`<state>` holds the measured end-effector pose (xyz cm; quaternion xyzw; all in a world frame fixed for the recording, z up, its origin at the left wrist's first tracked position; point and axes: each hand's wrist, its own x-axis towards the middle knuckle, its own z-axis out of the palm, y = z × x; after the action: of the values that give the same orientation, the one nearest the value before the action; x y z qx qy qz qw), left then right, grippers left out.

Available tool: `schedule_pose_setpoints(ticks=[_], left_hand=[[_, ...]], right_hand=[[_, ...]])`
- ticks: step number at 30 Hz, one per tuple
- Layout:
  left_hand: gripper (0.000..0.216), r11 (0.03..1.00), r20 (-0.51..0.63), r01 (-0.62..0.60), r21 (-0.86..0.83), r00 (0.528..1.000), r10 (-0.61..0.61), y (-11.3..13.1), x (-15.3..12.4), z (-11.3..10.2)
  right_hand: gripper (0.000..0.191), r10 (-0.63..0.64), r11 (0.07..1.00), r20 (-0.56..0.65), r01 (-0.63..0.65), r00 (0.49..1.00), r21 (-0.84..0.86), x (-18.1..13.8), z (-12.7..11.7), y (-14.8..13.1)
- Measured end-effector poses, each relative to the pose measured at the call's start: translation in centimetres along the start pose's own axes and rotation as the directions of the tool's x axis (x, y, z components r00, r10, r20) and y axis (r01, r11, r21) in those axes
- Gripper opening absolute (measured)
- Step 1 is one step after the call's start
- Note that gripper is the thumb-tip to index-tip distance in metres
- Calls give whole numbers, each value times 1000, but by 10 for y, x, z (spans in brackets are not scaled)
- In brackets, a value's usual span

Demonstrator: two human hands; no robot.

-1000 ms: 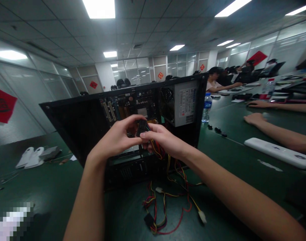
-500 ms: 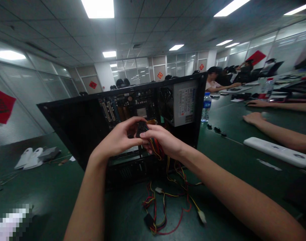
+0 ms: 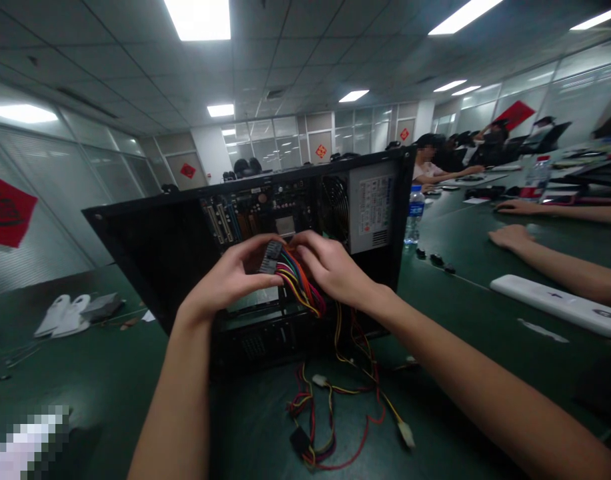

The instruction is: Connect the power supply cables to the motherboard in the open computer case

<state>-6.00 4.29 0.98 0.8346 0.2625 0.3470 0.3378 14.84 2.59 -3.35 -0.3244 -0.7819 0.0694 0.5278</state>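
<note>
Between the thumb and fingers of my left hand (image 3: 230, 270) sits a black multi-pin power connector (image 3: 271, 257). Its bundle of coloured wires (image 3: 303, 287) bends down to the right. My right hand (image 3: 330, 267) is curled at the back of this bundle, close to the connector; its fingertips are partly hidden by the wires. Both hands are in front of an open black computer case (image 3: 150, 250). Inside it are a motherboard (image 3: 285, 225) with slots and, at upper right, a silver power supply (image 3: 371, 210) with a fan.
Loose power cables (image 3: 330, 400) with white and black plugs lie before the case. A water bottle (image 3: 414, 217) stands to its right, near small black parts (image 3: 436, 260) and a white bar-shaped object (image 3: 560, 303). Another person's forearm (image 3: 555, 263) rests at right. White objects (image 3: 70, 315) lie left.
My right hand has shifted from gripping the connector up and behind the wires. The connector has tilted, showing its pin face and more of the coloured wires. My left hand stays around it.
</note>
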Motion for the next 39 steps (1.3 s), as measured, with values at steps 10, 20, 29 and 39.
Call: schedule_pose_setpoints(ticks=[10, 20, 29, 39], left_hand=[[68, 999, 50, -41, 23, 998, 40, -4, 4, 8], [61, 994, 25, -14, 111, 1000, 11, -13, 13, 16], [43, 908, 84, 203, 366, 965, -250, -26, 16, 15], [36, 847, 3, 393, 357, 907, -422, -67, 30, 36]], right_hand=[[27, -573, 751, 131, 582, 809, -313, -10, -10, 7], [32, -454, 780, 135, 466, 881, -418, -4, -4, 14], [15, 62, 637, 255, 158, 965, -755, 5, 16, 25], [16, 186, 658, 332, 133, 925, -742, -2, 23, 37]])
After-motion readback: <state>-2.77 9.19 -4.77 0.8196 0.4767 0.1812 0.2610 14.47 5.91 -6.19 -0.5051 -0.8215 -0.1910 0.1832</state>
